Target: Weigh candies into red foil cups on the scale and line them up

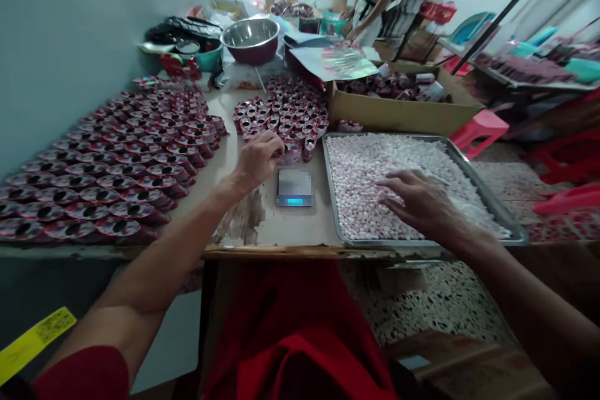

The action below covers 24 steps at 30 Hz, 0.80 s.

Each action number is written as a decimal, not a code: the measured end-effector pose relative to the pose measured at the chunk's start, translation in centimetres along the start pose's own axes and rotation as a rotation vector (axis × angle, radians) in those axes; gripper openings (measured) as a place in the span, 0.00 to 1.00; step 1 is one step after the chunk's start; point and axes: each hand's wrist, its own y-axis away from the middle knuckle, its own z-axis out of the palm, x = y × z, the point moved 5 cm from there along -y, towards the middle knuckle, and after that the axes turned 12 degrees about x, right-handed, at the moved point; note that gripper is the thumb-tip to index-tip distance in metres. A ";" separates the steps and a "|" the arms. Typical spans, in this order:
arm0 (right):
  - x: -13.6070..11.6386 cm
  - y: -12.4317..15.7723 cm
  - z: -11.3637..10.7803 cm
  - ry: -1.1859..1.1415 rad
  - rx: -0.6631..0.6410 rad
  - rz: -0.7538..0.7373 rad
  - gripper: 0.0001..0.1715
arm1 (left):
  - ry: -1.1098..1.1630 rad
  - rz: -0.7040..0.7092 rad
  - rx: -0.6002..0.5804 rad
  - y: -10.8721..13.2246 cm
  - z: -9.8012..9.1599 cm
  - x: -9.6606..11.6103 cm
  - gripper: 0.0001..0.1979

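My left hand (260, 156) has its fingers curled in at the near edge of a cluster of small red-and-white printed packets (281, 114). It appears to grip one packet (291, 153), partly hidden by the fingers, just behind a small digital scale (294, 184) with a lit blue display. Over on the right, my right hand (417, 200) hovers at or touches the small white pellets (360, 187) that fill a metal tray (332, 200). Its fingers are stretched and apart, with nothing visible in them.
Rows of standing packets (117, 169) with dark round openings cover the left side. Behind the tray stands a cardboard box (403, 114) of packets. A metal bowl (250, 40) sits farther back. Another person (375, 0) stands beyond the table; a pink stool (480, 131) is at right.
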 end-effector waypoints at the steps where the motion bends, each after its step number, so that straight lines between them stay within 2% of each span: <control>1: 0.5 0.5 0.4 0.052 0.007 -0.024 0.30 | 0.034 -0.014 -0.030 0.2 0.9 0.8 0.13; 4: 1.3 0.5 1.9 0.164 0.008 -0.058 0.31 | 0.079 -0.035 -0.077 1.6 3.2 2.8 0.16; 6: 1.3 -0.4 2.8 0.199 -0.015 -0.058 0.26 | 0.091 -0.043 -0.064 2.6 3.5 3.3 0.18; 8: 1.5 -1.7 3.3 0.114 -0.022 0.003 0.18 | 0.100 -0.067 -0.030 3.8 2.2 2.9 0.20; 10: 2.1 -3.1 3.4 -0.043 -0.012 0.110 0.09 | 0.100 -0.105 0.011 5.2 -0.6 1.7 0.20; 12: 3.1 -4.3 3.2 -0.175 0.003 0.217 0.02 | 0.092 -0.153 0.040 6.9 -3.9 0.0 0.15; 15: 5.0 -5.7 2.6 -0.274 0.023 0.389 0.07 | 0.076 -0.242 0.059 9.5 -8.0 -2.6 0.09; 17: 6.3 -6.1 2.1 -0.351 0.066 0.553 0.06 | 0.082 -0.294 0.062 10.9 -9.5 -3.8 0.11; 18: 6.9 -6.2 1.9 -0.398 0.093 0.638 0.04 | 0.090 -0.314 0.062 11.5 -9.8 -4.1 0.13; 19: 7.3 -6.2 1.6 -0.454 0.120 0.719 0.06 | 0.102 -0.331 0.060 12.1 -9.9 -4.2 0.16; 22: 8.1 -5.9 1.0 -0.671 0.186 0.895 0.22 | 0.132 -0.370 0.057 13.7 -9.5 -4.0 0.21; 24: 8.4 -5.6 0.5 -0.835 0.225 0.940 0.25 | 0.151 -0.391 0.051 14.9 -8.9 -3.7 0.21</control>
